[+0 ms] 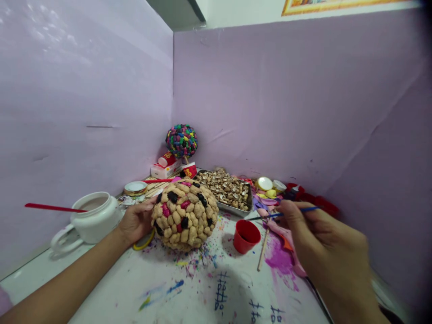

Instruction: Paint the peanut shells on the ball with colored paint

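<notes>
My left hand is closed against the left side of a ball covered in peanut shells, its fingertips partly hidden behind it. Most shells are plain tan; several are painted black or magenta. In my right hand is a thin blue paintbrush, pinched between thumb and fingers. The brush tip points left, just above the rim of a small red cup. Dark paint seems to lie inside the cup. A yellow ring-shaped piece shows under my left wrist.
A white mug with a red stick stands at left. Behind the ball are a metal tray of shells and a multicoloured ball. A wooden stick, balloons and paint lids lie at right. Purple panels enclose the paint-stained table.
</notes>
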`<state>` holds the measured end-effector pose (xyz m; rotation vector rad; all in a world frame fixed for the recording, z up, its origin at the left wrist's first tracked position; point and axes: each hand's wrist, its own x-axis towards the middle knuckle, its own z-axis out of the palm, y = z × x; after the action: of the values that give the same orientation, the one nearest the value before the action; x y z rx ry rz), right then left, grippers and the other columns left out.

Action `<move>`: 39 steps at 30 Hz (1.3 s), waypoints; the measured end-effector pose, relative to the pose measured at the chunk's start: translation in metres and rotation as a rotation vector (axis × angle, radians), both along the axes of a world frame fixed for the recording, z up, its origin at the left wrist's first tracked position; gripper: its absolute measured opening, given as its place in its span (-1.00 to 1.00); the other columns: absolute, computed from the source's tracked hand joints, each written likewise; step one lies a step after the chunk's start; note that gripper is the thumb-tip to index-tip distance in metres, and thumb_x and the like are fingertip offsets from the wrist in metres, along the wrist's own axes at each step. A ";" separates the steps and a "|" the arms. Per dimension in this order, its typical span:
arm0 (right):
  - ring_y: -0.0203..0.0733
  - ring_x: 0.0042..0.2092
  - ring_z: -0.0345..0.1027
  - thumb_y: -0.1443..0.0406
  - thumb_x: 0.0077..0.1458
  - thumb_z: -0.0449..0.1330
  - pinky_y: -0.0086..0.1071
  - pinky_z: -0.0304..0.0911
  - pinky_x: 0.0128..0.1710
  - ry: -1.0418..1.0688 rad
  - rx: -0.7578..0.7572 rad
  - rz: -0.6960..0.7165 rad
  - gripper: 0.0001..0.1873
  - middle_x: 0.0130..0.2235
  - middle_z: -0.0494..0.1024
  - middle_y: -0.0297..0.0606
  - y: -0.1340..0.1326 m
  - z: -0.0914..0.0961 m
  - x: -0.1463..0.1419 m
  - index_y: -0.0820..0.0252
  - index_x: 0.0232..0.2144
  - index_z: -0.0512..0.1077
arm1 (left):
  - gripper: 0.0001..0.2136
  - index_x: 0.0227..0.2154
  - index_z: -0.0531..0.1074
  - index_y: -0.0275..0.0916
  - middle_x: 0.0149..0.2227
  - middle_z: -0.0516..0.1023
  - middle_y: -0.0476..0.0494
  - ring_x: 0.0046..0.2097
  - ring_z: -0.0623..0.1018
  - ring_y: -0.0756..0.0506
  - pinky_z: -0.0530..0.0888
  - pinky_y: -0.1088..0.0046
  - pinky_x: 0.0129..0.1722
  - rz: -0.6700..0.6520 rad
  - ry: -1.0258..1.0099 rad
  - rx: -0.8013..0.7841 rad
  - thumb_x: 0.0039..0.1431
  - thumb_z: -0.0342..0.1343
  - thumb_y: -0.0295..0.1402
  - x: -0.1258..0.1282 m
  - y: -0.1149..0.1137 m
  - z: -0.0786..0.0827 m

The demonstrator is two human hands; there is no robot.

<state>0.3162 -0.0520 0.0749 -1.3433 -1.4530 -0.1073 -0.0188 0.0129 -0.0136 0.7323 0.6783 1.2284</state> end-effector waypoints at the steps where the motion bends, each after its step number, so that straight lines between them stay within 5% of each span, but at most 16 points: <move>1: -0.21 -0.56 0.49 0.02 0.10 0.18 -0.44 0.31 -0.59 0.074 0.038 0.010 -0.63 -0.54 0.63 -0.29 -0.006 0.004 -0.003 0.13 -0.50 0.57 | -0.38 0.10 0.42 -0.19 -0.11 0.68 -0.18 0.06 0.56 -0.34 0.46 0.09 0.07 -0.003 0.004 0.004 -0.16 0.14 -0.45 0.000 0.000 0.000; 5: -0.23 -0.45 0.57 0.07 0.13 0.24 -0.48 0.44 -0.45 0.292 0.115 0.110 -0.76 -0.47 0.67 -0.36 -0.022 0.008 -0.021 0.04 -0.42 0.59 | -0.41 0.09 0.43 -0.17 -0.11 0.68 -0.16 0.04 0.57 -0.32 0.46 0.10 0.07 -0.026 -0.004 0.034 -0.13 0.14 -0.43 0.000 0.000 -0.001; 11: -0.30 -0.41 0.58 0.28 0.19 0.20 -0.53 0.48 -0.42 0.179 0.137 0.392 -0.87 -0.40 0.67 -0.43 -0.025 -0.006 -0.046 0.03 -0.35 0.57 | -0.41 0.09 0.40 -0.20 -0.09 0.67 -0.17 0.04 0.58 -0.29 0.44 0.14 0.10 -0.043 -0.008 0.036 -0.13 0.13 -0.44 -0.001 0.001 -0.004; 29: -0.28 -0.40 0.57 0.32 0.16 0.20 -0.52 0.45 -0.41 0.141 0.188 0.408 -0.86 -0.39 0.67 -0.38 -0.023 -0.020 -0.061 0.06 -0.34 0.57 | -0.43 0.04 0.47 -0.20 -0.13 0.69 -0.13 0.05 0.56 -0.31 0.47 0.12 0.07 0.067 0.005 -0.007 -0.15 0.11 -0.50 0.007 -0.006 0.004; 39: -0.23 -0.39 0.57 0.29 0.18 0.19 -0.45 0.47 -0.38 0.147 0.174 0.386 -0.86 -0.39 0.67 -0.33 -0.023 -0.019 -0.060 0.09 -0.34 0.57 | -0.43 0.06 0.45 -0.19 -0.12 0.69 -0.14 0.03 0.58 -0.31 0.45 0.12 0.09 -0.020 -0.003 0.064 -0.15 0.15 -0.47 0.002 -0.001 -0.002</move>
<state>0.2560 -0.0750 0.0555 -0.8940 -1.5136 0.1118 -0.0171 0.0123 -0.0156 0.7890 0.6300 1.2371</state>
